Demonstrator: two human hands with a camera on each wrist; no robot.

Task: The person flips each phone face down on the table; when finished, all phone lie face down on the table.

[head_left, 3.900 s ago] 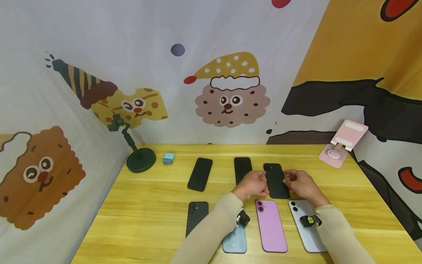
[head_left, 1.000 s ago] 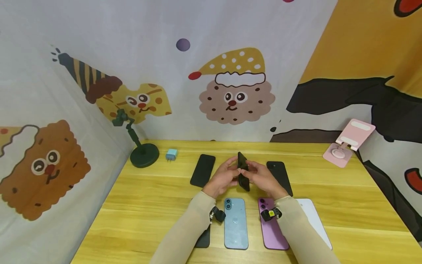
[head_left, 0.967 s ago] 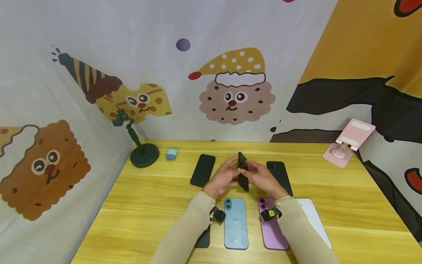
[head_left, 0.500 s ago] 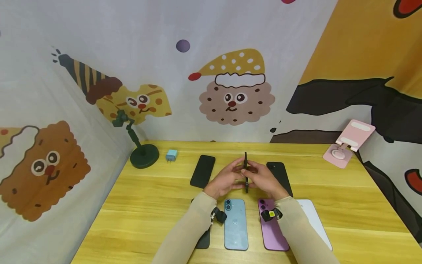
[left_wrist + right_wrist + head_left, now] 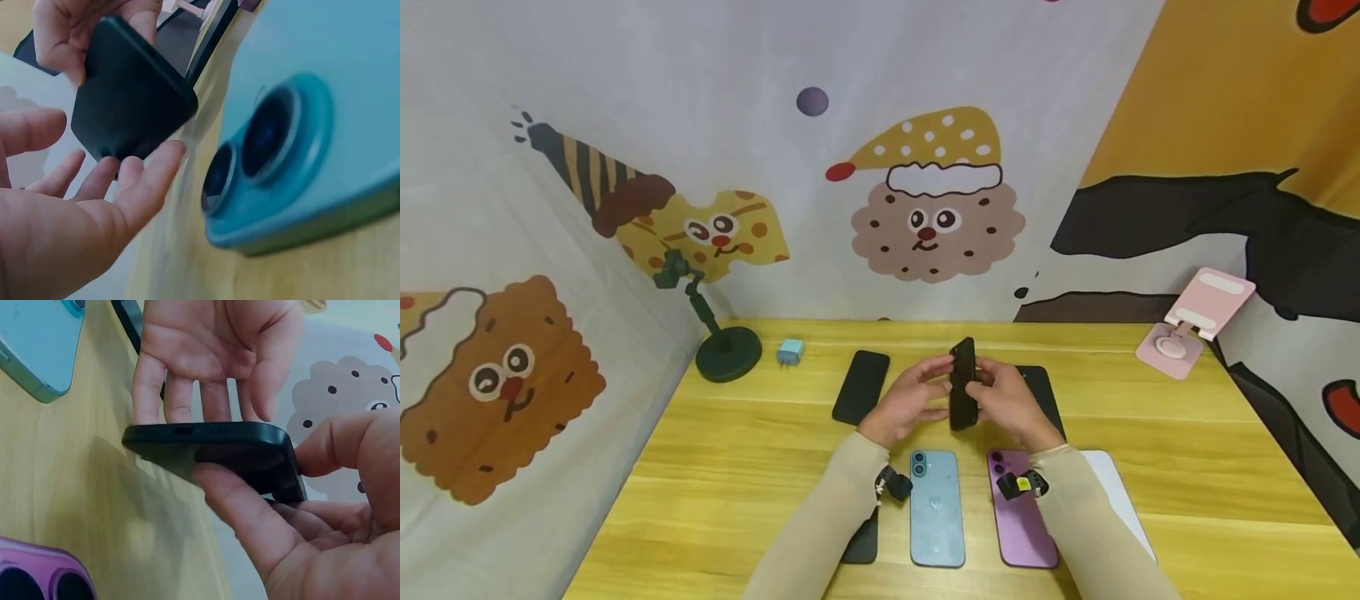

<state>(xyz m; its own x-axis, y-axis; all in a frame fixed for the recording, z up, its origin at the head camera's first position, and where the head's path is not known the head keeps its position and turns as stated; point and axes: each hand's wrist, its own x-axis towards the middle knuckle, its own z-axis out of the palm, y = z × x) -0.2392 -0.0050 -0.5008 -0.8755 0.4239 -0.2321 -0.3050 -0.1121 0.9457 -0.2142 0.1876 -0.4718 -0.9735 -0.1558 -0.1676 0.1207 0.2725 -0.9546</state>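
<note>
1. Surface (image 5: 715, 467) of yellow wood carried several phones lying flat.
2. Blue phone (image 5: 936, 508) and purple phone (image 5: 1018, 521) lay nearest the person.
3. Black phone (image 5: 962, 383) stood tilted on edge above the surface, between both hands.
4. Right hand (image 5: 1015, 404) held a curled grip around the black phone.
5. Left hand (image 5: 906, 400) touched it with straight, relaxed fingers.

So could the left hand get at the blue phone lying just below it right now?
Probably yes. The blue phone lies flat with nothing on it, right beside the left wrist. But the left hand is on the black phone with the right hand, so it must let go first.
</note>
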